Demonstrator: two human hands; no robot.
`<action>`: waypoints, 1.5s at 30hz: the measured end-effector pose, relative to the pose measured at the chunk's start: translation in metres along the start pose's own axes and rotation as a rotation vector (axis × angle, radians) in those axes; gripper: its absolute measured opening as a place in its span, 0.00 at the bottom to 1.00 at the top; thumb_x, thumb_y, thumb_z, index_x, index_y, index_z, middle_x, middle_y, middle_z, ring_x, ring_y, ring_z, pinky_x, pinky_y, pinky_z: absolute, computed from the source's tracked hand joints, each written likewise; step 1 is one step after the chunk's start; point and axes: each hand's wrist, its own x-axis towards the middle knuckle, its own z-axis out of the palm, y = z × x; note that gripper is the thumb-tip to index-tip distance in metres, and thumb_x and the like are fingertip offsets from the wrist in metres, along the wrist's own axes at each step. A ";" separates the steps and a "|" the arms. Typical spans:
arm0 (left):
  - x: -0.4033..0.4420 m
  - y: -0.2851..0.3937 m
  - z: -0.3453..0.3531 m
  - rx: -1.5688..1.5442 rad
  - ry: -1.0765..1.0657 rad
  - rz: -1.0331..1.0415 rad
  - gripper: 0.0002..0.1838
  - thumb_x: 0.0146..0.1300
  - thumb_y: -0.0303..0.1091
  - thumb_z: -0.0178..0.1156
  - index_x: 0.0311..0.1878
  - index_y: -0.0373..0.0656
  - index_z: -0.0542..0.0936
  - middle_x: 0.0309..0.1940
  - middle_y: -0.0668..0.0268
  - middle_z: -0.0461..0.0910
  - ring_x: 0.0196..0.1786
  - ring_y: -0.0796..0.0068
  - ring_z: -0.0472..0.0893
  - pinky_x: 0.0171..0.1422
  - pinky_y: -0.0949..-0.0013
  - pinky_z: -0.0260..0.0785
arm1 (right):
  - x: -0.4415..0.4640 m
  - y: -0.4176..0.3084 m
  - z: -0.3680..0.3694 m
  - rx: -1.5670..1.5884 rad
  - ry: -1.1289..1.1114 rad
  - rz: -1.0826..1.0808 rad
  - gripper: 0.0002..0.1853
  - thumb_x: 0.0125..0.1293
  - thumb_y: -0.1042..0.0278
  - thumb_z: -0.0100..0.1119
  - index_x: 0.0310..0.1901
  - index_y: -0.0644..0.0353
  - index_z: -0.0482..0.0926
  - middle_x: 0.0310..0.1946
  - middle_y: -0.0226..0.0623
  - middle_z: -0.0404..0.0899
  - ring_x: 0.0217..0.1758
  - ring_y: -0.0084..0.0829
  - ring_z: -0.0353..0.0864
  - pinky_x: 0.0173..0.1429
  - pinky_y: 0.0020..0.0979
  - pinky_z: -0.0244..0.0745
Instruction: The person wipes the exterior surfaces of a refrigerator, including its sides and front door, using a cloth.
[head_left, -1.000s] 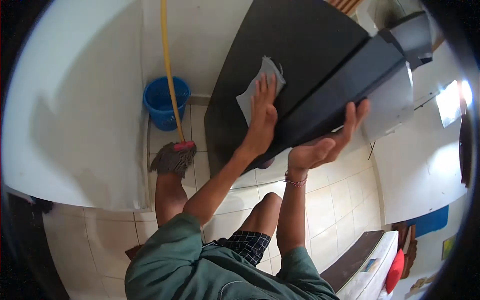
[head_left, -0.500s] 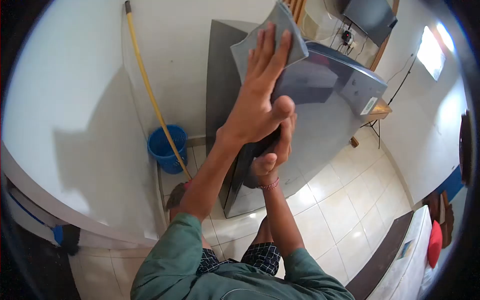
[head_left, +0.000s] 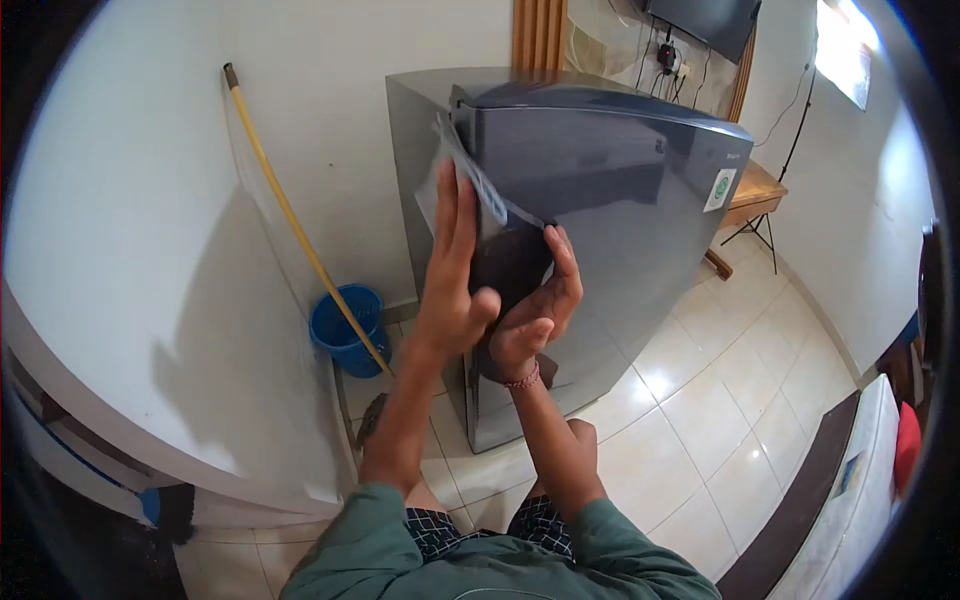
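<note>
A grey refrigerator (head_left: pixel 625 235) with a glossy door stands in front of me. My left hand (head_left: pixel 447 275) has its fingers stretched upward along the door's near edge. Under those fingers is a folded grey-blue cloth (head_left: pixel 462 175), pressed against the upper part of that edge. Lower down, my right hand (head_left: pixel 545 315) rests against the door front, its fingers slightly curved and the thumb apart, with no object in it. A dark area of the door shows between the two hands. The palm side of my left hand is partly hidden.
To the left, a blue bucket (head_left: pixel 350 330) stands by the wall with a yellow pole (head_left: pixel 280 195) leaning across it. A wooden table (head_left: pixel 755 195) and a thin tripod stand (head_left: pixel 770 240) are behind the refrigerator. A mattress (head_left: pixel 850 500) lies at the lower right on the tiled floor.
My left hand has brought the cloth down and left, from the top corner of the refrigerator to the door's near edge. My right hand stays against the door. The view has shifted slightly.
</note>
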 end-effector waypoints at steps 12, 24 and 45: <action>-0.059 0.004 0.007 0.023 -0.068 -0.153 0.60 0.65 0.83 0.38 0.84 0.41 0.50 0.84 0.39 0.38 0.85 0.39 0.42 0.84 0.45 0.42 | 0.002 -0.001 -0.003 0.040 -0.001 0.047 0.47 0.76 0.27 0.32 0.67 0.72 0.69 0.62 0.59 0.77 0.73 0.54 0.70 0.79 0.52 0.58; -0.064 -0.004 -0.005 0.007 -0.126 -0.195 0.63 0.64 0.85 0.38 0.84 0.37 0.46 0.83 0.39 0.40 0.85 0.40 0.43 0.85 0.47 0.39 | 0.004 -0.002 -0.002 0.101 0.007 0.047 0.49 0.74 0.24 0.37 0.66 0.73 0.70 0.60 0.58 0.78 0.73 0.52 0.70 0.79 0.51 0.57; -0.162 -0.004 0.029 -0.049 -0.032 -0.219 0.50 0.72 0.76 0.36 0.83 0.46 0.56 0.84 0.41 0.39 0.85 0.39 0.40 0.85 0.42 0.36 | 0.001 0.003 -0.007 0.127 -0.035 0.037 0.49 0.71 0.20 0.37 0.65 0.68 0.71 0.59 0.56 0.78 0.73 0.52 0.71 0.78 0.53 0.57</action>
